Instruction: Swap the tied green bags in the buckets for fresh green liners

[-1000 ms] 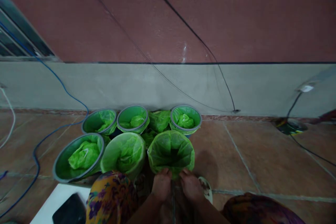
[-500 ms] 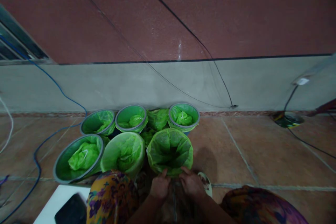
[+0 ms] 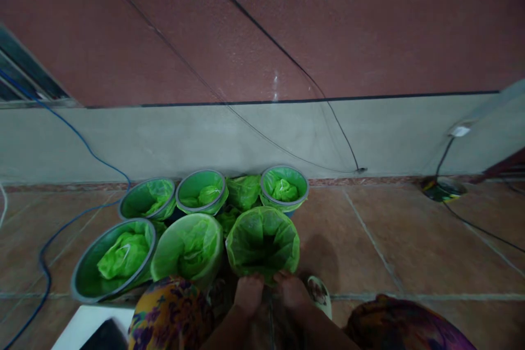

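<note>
At lower centre of the frame, the left hand [image 3: 249,290] and right hand [image 3: 289,289] grip the near rim of a green-lined bucket [image 3: 262,224]; grey-rimmed tubs [image 3: 88,273] stand from left to centre.

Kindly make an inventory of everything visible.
Wall: one, red over grey, behind
Window: one, dark, upper left
Floor: one, brown, below
Buckets: six, green-lined, near wall
Bags: several, green, in and between buckets
Cables: several, blue, white, black, wall, floor
Fitting: one, white, wall right
Round thing: one, dark, right
Board: one, white, lower left
Flat thing: one, black, on board
Slipper, likely: one, whitish, lower middle
Clothing: two parts, multicoloured, bottom
Left hand: one, bare, bucket rim
Right hand: one, bare, same rim
</note>
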{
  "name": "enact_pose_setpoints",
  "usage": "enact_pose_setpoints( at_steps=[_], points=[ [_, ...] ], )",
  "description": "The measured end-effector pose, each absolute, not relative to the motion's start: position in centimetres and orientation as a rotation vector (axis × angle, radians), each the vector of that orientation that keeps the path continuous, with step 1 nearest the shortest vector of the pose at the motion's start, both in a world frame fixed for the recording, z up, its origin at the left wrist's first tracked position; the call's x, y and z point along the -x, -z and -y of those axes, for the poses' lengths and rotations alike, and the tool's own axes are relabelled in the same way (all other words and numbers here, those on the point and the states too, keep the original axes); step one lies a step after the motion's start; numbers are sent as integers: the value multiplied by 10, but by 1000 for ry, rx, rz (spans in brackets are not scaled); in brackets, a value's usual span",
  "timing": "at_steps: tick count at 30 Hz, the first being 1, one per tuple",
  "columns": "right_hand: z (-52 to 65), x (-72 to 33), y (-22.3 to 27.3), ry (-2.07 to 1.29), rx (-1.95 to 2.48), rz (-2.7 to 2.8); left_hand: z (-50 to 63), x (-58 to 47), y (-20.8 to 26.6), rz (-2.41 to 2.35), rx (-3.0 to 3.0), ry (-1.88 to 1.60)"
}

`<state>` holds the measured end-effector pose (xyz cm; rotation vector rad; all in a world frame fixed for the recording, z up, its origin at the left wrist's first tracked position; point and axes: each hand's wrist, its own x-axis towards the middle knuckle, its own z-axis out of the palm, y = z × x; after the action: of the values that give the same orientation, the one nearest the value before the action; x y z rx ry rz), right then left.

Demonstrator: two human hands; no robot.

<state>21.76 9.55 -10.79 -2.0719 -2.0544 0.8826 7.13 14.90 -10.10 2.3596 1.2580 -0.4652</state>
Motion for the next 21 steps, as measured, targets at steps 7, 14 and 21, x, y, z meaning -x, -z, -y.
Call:
enact_pose_setpoints(
  at_steps=[7,14,21],
  points=[
    [-117,-257,80,-568,2181,1513,-161,-54,90,-1146,-2416,523],
    [-156,-308,85,-488,2385,1254,-181,-29,78,-1109,-2405,576],
    [-186,-318,113,-540,2307,1163,-207,-50,38,-1255,-2390,166]
  ],
)
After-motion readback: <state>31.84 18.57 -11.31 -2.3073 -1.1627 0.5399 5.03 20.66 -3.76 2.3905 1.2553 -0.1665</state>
